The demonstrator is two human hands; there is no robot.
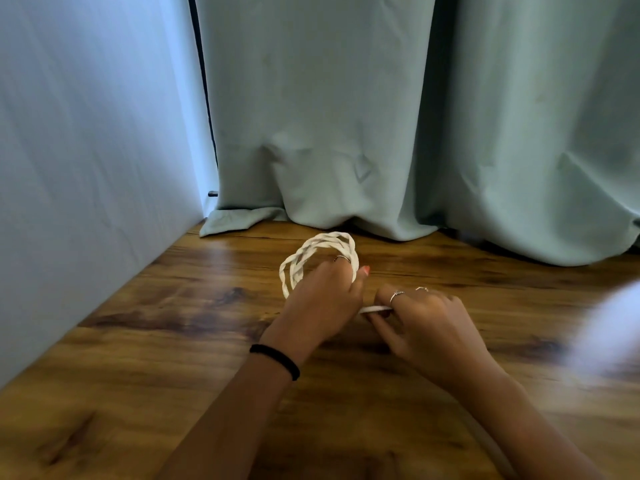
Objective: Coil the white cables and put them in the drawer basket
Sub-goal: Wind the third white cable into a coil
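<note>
Head view: the left hand (323, 299) grips a coil of white cable (313, 252), its fingers curled round the near side of the loops so that the rest of the coil stands up over the wooden table (138, 341). The right hand (426, 327) pinches a short free stretch of the same cable (375, 309) just beside the left thumb, fingers bent round it. The cable looks light and limp, with a twisted or braided surface; it should bend readily, yet the loops will likely spring apart if let go, so the best hold is where the turns bunch together under the left fingers, with the loose tail kept taut by the other hand. A black band (277, 360) sits on the left wrist, and rings show on both hands.

The table is a glossy, dark-grained wood, smooth enough for a coil to slide on. A pale green curtain (381, 133) hangs at the back, its hem resting on the table, and a plain pale panel (86, 168) closes off the left side. No drawer basket is in view. A blurred white shape (609, 334) lies at the right edge; what it is cannot be told.
</note>
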